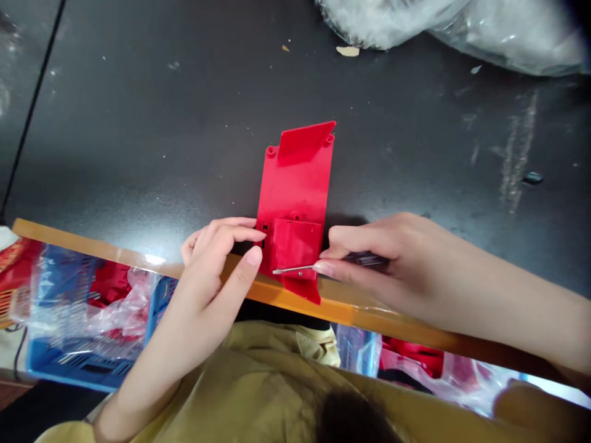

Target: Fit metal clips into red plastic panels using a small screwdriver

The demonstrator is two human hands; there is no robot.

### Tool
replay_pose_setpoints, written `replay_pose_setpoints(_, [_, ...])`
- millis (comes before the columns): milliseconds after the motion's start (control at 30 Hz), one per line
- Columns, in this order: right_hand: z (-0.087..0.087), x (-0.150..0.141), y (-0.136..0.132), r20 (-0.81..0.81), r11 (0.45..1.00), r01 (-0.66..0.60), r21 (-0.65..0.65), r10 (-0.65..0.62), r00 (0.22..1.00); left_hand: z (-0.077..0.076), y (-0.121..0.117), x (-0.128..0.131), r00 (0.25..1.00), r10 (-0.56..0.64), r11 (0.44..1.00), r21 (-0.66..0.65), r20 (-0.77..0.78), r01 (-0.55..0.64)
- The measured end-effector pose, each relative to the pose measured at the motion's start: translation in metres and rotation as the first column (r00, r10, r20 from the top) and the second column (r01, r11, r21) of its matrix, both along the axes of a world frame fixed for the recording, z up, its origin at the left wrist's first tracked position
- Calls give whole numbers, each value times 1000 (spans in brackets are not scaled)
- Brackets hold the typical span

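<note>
A red plastic part (298, 191) lies on the dark tabletop at its front edge. It has a slanted flap at the far end and a raised box-like block (297, 243) nearer me. My right hand (369, 255) is closed round the dark handle of a screwdriver (295, 269). The thin metal shaft points left across the near end of the block, beside a small screw or metal pin (300, 274). At the part's left edge is my left hand (217, 264), its fingers stretched and the thumb apart. Its index fingertip rests on that edge; no pinch shows.
Clear plastic bags (392, 24) lie at the back right of the black table (175, 123). An orange-brown edge strip (106, 249) runs along its front. Below stand a blue crate (78, 369) with red parts and plastic film, and more red parts (415, 357) on the right.
</note>
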State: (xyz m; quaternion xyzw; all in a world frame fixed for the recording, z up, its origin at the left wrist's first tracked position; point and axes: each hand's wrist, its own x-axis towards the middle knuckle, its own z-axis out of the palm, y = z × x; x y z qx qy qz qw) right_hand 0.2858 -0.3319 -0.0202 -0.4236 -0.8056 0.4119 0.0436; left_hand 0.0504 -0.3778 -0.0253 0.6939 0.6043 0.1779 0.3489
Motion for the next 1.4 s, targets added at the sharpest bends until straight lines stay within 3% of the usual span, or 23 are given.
replay_pose_setpoints(100, [3,0,1,12,1000,-1,-26,1,1000,1,2,10,994,100,982,167,-50,-91])
replay_pose_setpoints(200, [5,-1,2,-24,1000,3,-31,-4,1000,3,9,29,964,248,926,317,-101,-205])
replay_pose_setpoints(300, [4,0,3,-35,999,0,-47,-2,999,2,21,45,957,247,911,373,-153,-176])
replay_pose_setpoints(433, [1,0,3,-50,998,-6,-59,3,999,-4,34,53,944,169,941,330,-283,-69])
replay_pose_setpoints(667, [-1,-2,0,-45,1000,-2,25,3,999,-10,41,52,943,67,961,275,-327,26])
replay_pose_setpoints(767, [-1,0,2,-34,999,-23,32,24,999,-10,41,49,955,45,954,297,-293,46])
replay_pose_setpoints(867, [-3,1,5,-30,1000,-20,8,20,999,-9,36,35,972,92,943,333,-216,-15])
replay_pose_setpoints(967, [-4,1,8,-38,999,-14,-42,12,999,-6,27,13,988,82,970,239,-131,-49])
replay_pose_setpoints(1100, [-3,-1,9,-8,1000,4,-17,-4,1000,-4,15,-5,995,-78,995,65,-64,82])
replay_pose_setpoints(1400, [6,-4,11,60,998,9,-59,-6,998,-3,24,-11,970,-228,973,-2,-86,229])
